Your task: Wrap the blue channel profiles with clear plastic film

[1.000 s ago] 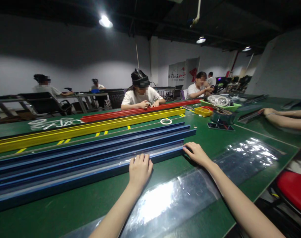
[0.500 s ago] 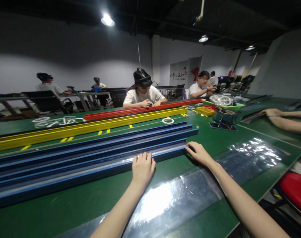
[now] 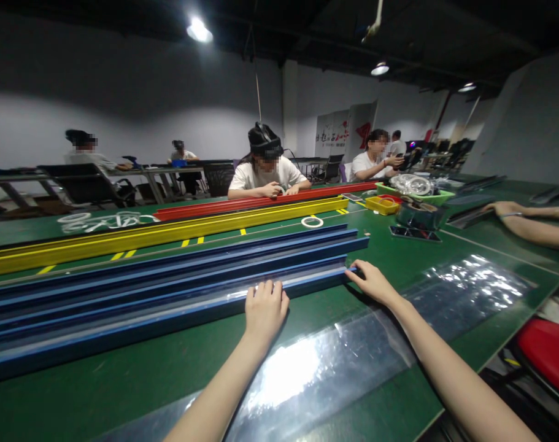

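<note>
My left hand lies across the near wall of the nearest blue channel, its fingers curled over the rim and the thumb on the front side. At that channel's right end, my right hand grips the corner between thumb and fingers; the fingertips are partly hidden. A shiny clear strip shows inside the channel by my left fingers. Behind it, more blue channels run parallel. Beneath my forearms, a long clear plastic sheet lies flat on the green table.
Beyond are a yellow channel, a red channel and a white ring. Rightward lie a phone, a yellow basket and a green basket. Another person's hand is at right; a person sits opposite.
My right hand has shifted very slightly right at the channel's end. My left hand stays in the same place on the channel.
</note>
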`<state>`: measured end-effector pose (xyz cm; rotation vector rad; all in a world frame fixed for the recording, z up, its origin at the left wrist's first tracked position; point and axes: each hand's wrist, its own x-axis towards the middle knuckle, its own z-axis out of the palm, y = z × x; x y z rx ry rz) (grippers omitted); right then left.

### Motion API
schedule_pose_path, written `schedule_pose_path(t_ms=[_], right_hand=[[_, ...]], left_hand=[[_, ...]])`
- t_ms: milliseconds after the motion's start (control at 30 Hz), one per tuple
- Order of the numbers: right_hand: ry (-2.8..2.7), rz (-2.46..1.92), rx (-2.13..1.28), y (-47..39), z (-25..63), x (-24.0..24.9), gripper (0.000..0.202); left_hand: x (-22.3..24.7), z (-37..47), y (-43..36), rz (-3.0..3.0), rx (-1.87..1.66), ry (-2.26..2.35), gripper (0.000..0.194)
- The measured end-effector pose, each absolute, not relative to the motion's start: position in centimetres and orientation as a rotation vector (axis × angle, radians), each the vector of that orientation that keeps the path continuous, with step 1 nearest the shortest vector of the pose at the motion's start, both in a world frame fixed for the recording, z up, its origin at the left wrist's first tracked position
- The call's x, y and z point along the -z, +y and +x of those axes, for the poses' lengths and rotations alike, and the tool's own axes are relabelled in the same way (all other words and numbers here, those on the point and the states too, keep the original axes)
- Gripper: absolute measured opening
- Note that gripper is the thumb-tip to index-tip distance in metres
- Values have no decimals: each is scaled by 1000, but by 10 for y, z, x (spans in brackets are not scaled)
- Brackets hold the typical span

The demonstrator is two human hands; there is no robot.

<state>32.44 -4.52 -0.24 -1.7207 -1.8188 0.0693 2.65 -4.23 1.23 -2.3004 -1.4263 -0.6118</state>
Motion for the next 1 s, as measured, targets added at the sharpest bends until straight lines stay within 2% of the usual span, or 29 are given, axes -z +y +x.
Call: schedule_pose_path(t_ms=[1000], right_hand=[[-1617,-1701,-282,-52,321,-6,36]], left_hand=[[-14,22,-40,-2284,578,-1462,27]])
